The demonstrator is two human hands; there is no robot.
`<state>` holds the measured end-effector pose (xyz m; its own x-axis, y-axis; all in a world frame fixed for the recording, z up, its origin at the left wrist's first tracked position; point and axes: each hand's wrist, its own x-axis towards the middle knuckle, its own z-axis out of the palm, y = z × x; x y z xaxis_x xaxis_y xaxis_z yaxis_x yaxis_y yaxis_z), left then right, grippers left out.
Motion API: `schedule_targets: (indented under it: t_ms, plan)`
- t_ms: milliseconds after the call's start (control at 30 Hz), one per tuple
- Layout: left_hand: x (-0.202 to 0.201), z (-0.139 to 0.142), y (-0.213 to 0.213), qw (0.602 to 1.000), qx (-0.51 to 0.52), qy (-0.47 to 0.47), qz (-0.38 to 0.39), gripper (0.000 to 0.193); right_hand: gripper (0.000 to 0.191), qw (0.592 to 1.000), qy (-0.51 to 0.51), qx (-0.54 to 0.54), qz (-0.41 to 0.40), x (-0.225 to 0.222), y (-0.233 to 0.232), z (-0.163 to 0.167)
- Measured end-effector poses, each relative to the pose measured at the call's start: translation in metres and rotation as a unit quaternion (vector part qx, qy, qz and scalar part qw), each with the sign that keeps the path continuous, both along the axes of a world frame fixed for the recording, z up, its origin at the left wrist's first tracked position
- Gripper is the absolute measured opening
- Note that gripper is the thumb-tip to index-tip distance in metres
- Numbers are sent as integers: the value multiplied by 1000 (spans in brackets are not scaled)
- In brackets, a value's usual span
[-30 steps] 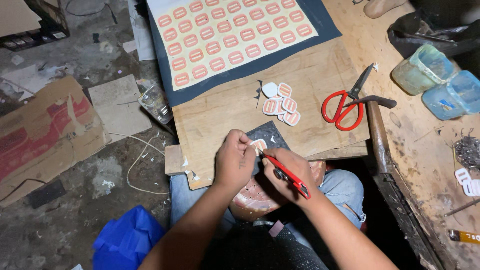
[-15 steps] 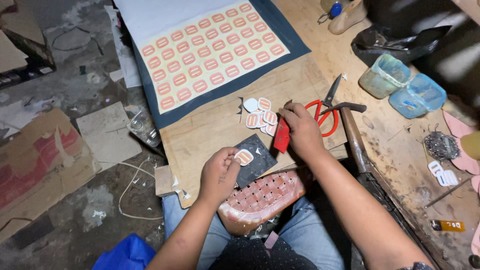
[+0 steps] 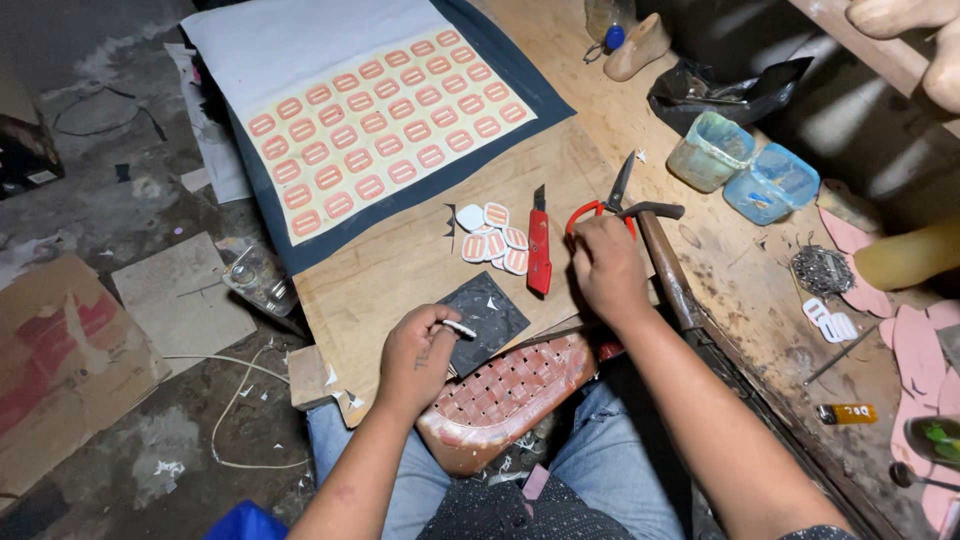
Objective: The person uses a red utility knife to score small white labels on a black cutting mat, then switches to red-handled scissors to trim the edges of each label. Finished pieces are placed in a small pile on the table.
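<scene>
Red scissors [image 3: 597, 212] under right hand [image 3: 603, 268]

Red knife [image 3: 539, 252]: out of the right hand [image 3: 606, 268] now, lying on the worktop [image 3: 400, 270].
Right hand: moved over to the red scissors [image 3: 598, 208], at 2 o'clock from the knife.
Left hand [image 3: 418, 355]: pinches a small label [image 3: 461, 327].

Bare wood, matt paper, glossy plastic

The board [image 3: 400, 270] at frame centre is raw, matt wood, and the worktop [image 3: 740, 290] to its right is rougher, stained wood. The label sheet [image 3: 390, 125] at upper left is smooth matt paper. The knife [image 3: 539, 250] has a shiny red plastic body; the scissors [image 3: 605, 205] show dull metal blades. The tubs [image 3: 745, 170] at upper right are cloudy translucent plastic.
</scene>
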<state>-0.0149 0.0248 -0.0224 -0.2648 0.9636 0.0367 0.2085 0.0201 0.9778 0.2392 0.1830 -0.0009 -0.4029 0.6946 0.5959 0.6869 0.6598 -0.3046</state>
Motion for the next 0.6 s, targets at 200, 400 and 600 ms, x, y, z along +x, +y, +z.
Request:
schedule_targets:
  t_ms: [200,400,600]
  plan:
    - [-5,-10,-3,995,93,2,-40,17,38,971,-46,22,-232,55,-5,3]
    - [-8,-2,-5,993,103,-10,-49,17,45,957,-72,-130,-248,91,8,7]
    - [-2,4,-12,999,35,21,-8,30,43,944,-85,-118,-298,133,7,2]
